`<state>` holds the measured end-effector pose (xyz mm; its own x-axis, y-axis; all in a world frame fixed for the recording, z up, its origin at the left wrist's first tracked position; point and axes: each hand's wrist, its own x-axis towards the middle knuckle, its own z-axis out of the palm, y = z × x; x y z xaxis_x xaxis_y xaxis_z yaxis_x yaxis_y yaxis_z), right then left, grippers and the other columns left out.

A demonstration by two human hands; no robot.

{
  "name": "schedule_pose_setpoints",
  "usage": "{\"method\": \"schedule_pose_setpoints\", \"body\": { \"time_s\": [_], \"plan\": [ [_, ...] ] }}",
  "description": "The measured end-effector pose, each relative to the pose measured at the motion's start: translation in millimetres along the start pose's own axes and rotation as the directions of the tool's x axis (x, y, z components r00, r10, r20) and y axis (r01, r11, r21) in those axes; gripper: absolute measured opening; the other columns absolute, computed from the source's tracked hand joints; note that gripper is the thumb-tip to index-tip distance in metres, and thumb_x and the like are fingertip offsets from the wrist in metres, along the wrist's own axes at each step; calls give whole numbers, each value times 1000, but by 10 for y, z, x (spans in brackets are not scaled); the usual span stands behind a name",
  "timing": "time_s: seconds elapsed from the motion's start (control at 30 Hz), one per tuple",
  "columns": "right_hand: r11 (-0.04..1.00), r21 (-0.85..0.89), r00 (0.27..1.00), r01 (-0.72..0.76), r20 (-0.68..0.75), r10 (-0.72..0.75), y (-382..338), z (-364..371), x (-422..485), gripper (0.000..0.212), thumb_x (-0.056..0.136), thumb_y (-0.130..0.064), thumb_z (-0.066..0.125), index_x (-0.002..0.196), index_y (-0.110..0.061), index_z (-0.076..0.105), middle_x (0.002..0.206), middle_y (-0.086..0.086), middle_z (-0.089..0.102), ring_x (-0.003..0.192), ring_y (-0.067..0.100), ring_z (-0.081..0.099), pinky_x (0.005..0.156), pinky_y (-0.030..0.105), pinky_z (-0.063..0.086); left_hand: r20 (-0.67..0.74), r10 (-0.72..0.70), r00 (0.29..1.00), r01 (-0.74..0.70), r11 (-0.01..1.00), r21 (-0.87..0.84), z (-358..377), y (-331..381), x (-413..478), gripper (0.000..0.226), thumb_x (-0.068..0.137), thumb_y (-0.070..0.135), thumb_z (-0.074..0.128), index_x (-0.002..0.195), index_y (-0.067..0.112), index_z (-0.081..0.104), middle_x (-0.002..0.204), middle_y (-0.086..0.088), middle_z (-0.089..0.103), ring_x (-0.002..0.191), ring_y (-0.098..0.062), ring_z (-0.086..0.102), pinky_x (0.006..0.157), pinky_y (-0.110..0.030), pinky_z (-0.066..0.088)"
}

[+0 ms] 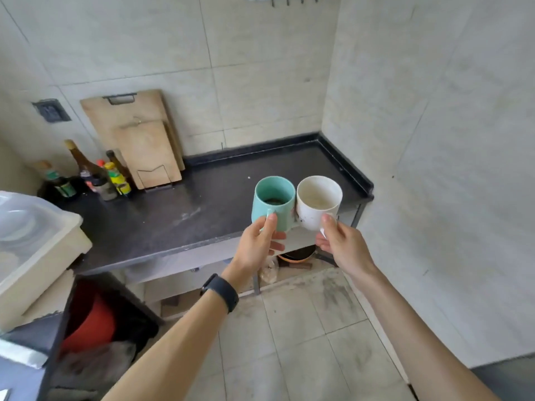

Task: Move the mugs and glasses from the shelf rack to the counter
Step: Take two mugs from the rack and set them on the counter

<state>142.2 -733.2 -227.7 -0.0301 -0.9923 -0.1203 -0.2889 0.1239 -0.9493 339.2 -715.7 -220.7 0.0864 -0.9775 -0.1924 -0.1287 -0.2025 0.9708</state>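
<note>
Right of frame centre, the left grip (257, 241) pinched the teal mug (273, 202) by its handle and the right grip (344, 244) the white mug (317, 202) likewise, both upright above the front of the counter (173, 215), probably for setting down together.

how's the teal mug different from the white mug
The teal mug is blue-green; the white mug is off-white. The teal mug has something dark at its bottom; the white mug's inside is pale. The white mug's outer wall shows brown specks; the teal mug's looks clean. The left hand holds the teal mug, the right hand the white mug. Both are upright, held by their handles side by side near the counter.
</note>
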Motion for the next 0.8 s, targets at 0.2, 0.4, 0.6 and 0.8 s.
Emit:
{"method": "schedule_pose_setpoints", "body": {
  "time_s": [0.2, 0.4, 0.6, 0.8],
  "plan": [
    [999, 9, 998, -39, -42, 39, 59, -202, 1073, 47, 98, -58, 49, 85, -19, 72, 85, 3, 77, 87, 16, 75, 95, 47, 57, 33, -25, 999, 24, 999, 35, 281, 170, 1091, 34, 104, 48, 43, 96, 23, 65, 95, -7, 76, 70, -17, 69, 70, -32, 52],
    [997, 23, 997, -73, 25, 73, 207, -415, 2383, 43, 95, -62, 50, 88, -25, 70, 88, 1, 77, 90, 15, 75, 96, 47, 57, 8, -86, 996, 86, 996, 27, 701, 245, 2290, 33, 104, 47, 41, 102, 23, 64, 99, -9, 76, 76, -22, 71, 90, -50, 56],
    [993, -49, 989, -103, 103, 108, 284, -613, 3545, 38, 93, -66, 47, 81, -35, 64, 89, -3, 77, 91, 15, 75, 97, 48, 56, -49, -147, 988, 147, 989, 17, 1065, 329, 3298, 30, 103, 50, 40, 102, 30, 61, 99, -4, 76, 83, -25, 73, 91, -47, 57],
    [978, -133, 971, -162, 154, 182, 492, -608, 4408, 36, 96, -65, 45, 82, -36, 61, 93, -3, 75, 93, 16, 73, 97, 47, 56, -41, -239, 970, 240, 970, 24, 1324, 156, 4140, 42, 103, 54, 37, 115, 22, 62, 101, -3, 77, 88, -28, 75, 88, -43, 57]
  ]
}}
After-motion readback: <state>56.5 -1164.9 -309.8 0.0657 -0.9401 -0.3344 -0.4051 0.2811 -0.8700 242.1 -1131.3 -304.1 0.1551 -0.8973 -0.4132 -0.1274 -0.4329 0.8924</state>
